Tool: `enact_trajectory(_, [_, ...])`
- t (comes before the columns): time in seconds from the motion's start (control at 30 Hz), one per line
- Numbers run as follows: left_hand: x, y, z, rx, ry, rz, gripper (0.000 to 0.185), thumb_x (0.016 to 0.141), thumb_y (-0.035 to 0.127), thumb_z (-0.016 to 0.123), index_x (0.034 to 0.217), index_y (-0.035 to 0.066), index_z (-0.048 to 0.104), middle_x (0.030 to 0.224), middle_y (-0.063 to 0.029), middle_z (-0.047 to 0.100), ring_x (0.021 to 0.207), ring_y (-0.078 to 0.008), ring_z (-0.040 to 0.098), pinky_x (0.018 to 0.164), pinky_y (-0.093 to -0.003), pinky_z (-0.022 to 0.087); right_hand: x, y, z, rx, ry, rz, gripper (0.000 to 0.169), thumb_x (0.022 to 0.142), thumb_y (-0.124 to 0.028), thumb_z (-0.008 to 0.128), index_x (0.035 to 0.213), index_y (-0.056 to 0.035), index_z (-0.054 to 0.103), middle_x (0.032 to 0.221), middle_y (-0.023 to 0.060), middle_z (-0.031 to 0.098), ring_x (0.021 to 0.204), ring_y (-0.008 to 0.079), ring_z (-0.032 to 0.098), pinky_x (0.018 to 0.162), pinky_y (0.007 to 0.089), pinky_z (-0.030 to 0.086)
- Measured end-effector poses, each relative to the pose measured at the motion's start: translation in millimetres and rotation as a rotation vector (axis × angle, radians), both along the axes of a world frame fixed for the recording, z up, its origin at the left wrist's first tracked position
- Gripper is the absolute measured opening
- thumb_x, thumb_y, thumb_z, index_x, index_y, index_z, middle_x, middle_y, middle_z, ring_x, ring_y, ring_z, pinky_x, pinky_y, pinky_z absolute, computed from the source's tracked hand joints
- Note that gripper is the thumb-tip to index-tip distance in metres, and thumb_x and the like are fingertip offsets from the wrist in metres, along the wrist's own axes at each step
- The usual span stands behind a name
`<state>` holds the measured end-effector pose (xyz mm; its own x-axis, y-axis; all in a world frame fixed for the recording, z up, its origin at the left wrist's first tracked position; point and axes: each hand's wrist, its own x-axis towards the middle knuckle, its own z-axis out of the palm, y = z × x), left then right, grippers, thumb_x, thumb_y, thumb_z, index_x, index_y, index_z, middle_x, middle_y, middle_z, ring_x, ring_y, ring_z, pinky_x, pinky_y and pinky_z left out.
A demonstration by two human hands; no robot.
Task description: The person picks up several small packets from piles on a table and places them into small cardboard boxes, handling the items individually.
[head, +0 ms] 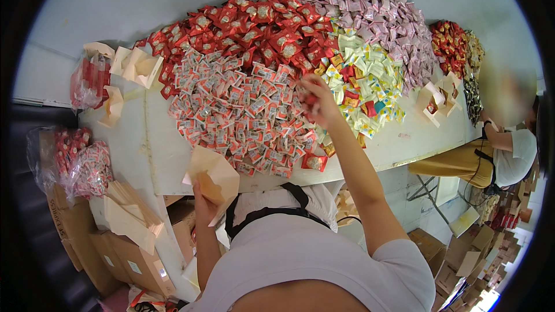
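My left hand grips an open cream paperboard box at the table's front edge. Above the heap, where the red-and-white packets meet the yellow-white ones, my right hand has its fingers curled around small reddish wrapped pieces, partly hidden and blurred. Below and left of that hand spread the red-and-white wrapped packets. Yellow-and-white packets, mixed with some red and gold ones, lie to its right. Behind are larger red packets and pale pink packets. One red packet rests near the front edge.
Open cream boxes stand at the left, and others at the right. Flat box blanks are stacked beside bagged packets and cartons. At the far right another person sits by more heaps.
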<state>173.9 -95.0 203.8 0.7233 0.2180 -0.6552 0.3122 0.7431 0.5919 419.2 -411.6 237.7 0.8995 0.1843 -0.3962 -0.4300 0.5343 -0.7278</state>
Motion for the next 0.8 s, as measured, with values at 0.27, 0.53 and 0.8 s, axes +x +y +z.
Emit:
enact_trajectory(0.27, [13.3, -25.9, -1.1, 0.015, 0.063, 0.046, 0.042, 0.088, 0.042, 0.047, 0.117, 0.012, 0.047, 0.1, -0.0023, 0.056, 0.09, -0.0164, 0.055, 0.08, -0.0331, 0.045, -71.5, -142.3, -31.8, 0.696, 0.087, -0.285, 0.035, 0.083, -0.033, 0.054, 0.109, -0.0102, 0.056, 0.128, 0.0197, 0.04, 0.117, 0.0329, 0.042, 0.087, 0.052, 0.041])
enact_trajectory(0.53, [4.2, -61.3, -12.9, -0.062, 0.031, 0.042, 0.045, 0.089, 0.039, 0.046, 0.124, 0.011, 0.043, 0.112, -0.0051, 0.054, 0.097, -0.0197, 0.054, 0.084, -0.035, 0.045, -20.7, -210.0, -33.1, 0.749, -0.109, -0.154, 0.048, 0.082, -0.048, 0.051, 0.117, -0.0149, 0.055, 0.135, 0.018, 0.035, 0.127, 0.0352, 0.028, 0.096, 0.0623, 0.027])
enact_trajectory(0.8, [-7.6, -127.9, -3.9, 0.156, 0.293, 0.271, 0.043, 0.085, 0.049, 0.044, 0.109, 0.013, 0.049, 0.079, -0.0009, 0.058, 0.048, -0.0132, 0.056, 0.031, -0.0244, 0.045, 25.1, -236.3, -65.2, 0.597, 0.056, -0.148, 0.025, 0.086, -0.029, 0.05, 0.097, -0.0073, 0.054, 0.132, 0.0166, 0.037, 0.104, 0.0271, 0.045, 0.076, 0.039, 0.043])
